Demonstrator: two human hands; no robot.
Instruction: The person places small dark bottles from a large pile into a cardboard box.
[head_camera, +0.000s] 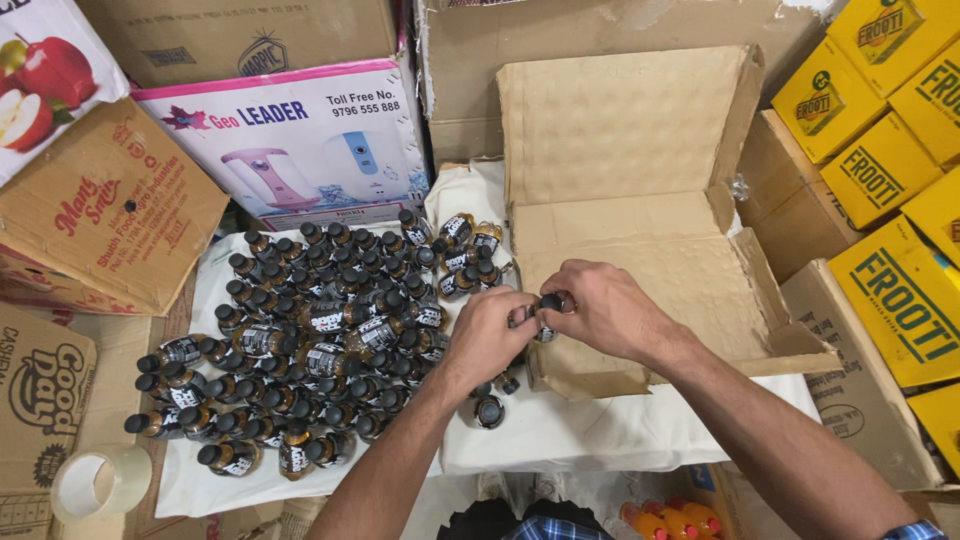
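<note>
— What do the hands hold?
— The left hand (487, 335) and the right hand (600, 310) both close their grip on one small dark bottle (548, 304) — over the near left corner of the open cardboard box (640, 250).
— And the other bottles?
— A heap of bottles (310, 340) lies on the white cloth (600, 430), left of the hands.

Open brown carton (640, 200) lay flat ahead of me, flaps up. Yellow cartons (890, 180) w/ green print stacked on my right. White-and-pink box (300, 140) w/ appliance pic stood top centre, plain brown cartons behind. Apple-print box (40, 80) top left; brown red-print carton (100, 200) below it, another (40, 400) lower left. Bottles' labels (325, 318) were dark w/ white.
</note>
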